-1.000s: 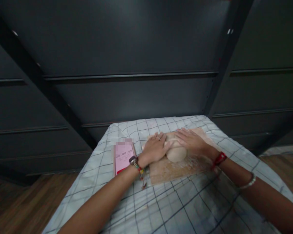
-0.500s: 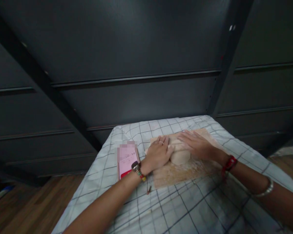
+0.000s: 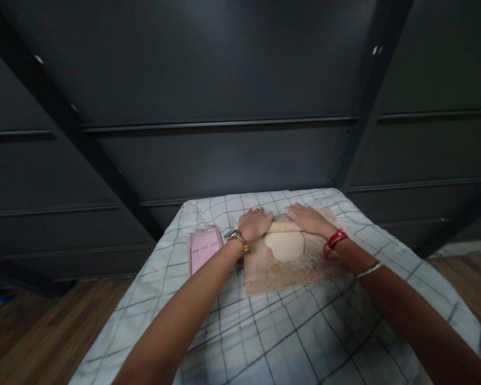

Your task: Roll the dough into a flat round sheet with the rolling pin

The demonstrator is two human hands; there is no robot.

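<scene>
A pale round of flattened dough [image 3: 284, 246] lies on a floured wooden board [image 3: 272, 272]. Across its far edge rests a wooden rolling pin [image 3: 284, 227]. My left hand [image 3: 254, 222] lies palm down on the pin's left end, fingers stretched over it. My right hand [image 3: 308, 219] presses flat on the pin's right end, fingers extended. Both wrists carry bracelets.
The board sits on a table covered with a white checked cloth [image 3: 264, 331]. A pink phone [image 3: 203, 255] showing a timer lies left of the board. Dark panelled walls [image 3: 224, 107] rise behind the table, and wooden floor [image 3: 36, 326] shows at both sides.
Both hands have pushed the rolling pin away from me to the far edge of the dough. The dough now shows as a flatter, uncovered round.
</scene>
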